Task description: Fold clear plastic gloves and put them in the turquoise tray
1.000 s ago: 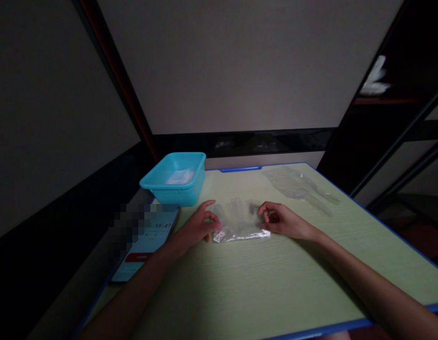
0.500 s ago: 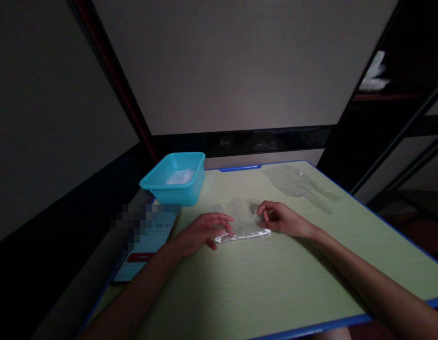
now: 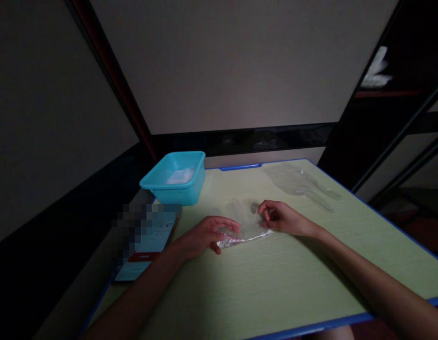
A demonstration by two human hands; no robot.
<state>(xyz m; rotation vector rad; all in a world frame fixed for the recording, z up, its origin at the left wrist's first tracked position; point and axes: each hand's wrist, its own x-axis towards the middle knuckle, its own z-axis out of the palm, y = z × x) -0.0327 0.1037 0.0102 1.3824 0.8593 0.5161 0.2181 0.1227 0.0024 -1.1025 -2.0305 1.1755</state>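
Note:
A clear plastic bag [image 3: 245,226] lies partly folded on the table in front of me, its near edge bunched and shiny. My left hand [image 3: 211,233] holds the bag's left near corner, some fingers showing pinkish through the film and others stretched above it. At the right near corner, my right hand [image 3: 277,218] has its fingers curled in a pinch on the edge. Farther back on the right, another clear plastic bag [image 3: 293,179] is spread flat, with two long strips reaching toward me.
A turquoise basket [image 3: 176,194] with a whitish item [image 3: 180,176] inside stands at the table's back left. A tablet-like device [image 3: 153,241] with a lit screen lies along the left edge, beside my left forearm. The pale green table [image 3: 261,288] has blue edging.
My left hand has shifted slightly right and toward me, pulling the bag's left near corner with it, so the near edge slants more. My right hand stays almost still.

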